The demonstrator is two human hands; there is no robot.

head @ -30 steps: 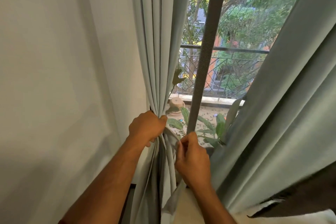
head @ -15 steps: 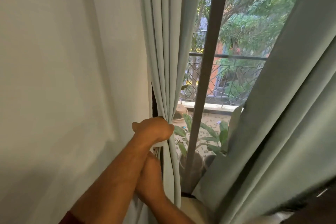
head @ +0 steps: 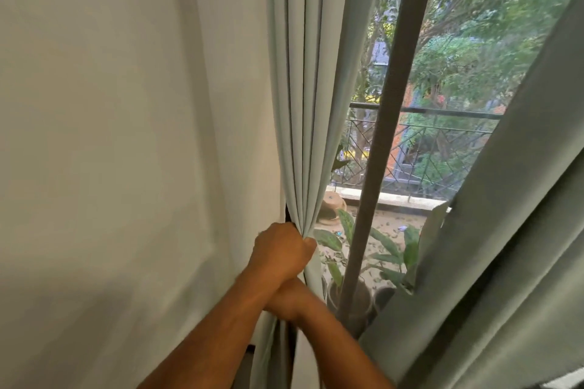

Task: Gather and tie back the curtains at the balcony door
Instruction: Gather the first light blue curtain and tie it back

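Open room lies between the gathered curtain [head: 303, 104] and right curtain [head: 505, 246], barred by the door frame [head: 388, 136].

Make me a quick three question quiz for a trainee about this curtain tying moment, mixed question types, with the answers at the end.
1. True or false: the left hand grips the gathered pale green fabric curtain beside the white wall.
2. Where is the right hand? A) on the dark vertical door frame bar B) tucked under the left forearm, against the gathered curtain C) on the loose pale green curtain at the right
3. Fill in: behind the glass, leafy plants in pots stand on the ____.

Key: 1 true; 2 B; 3 balcony floor. Whether the right hand grips anything is hidden.
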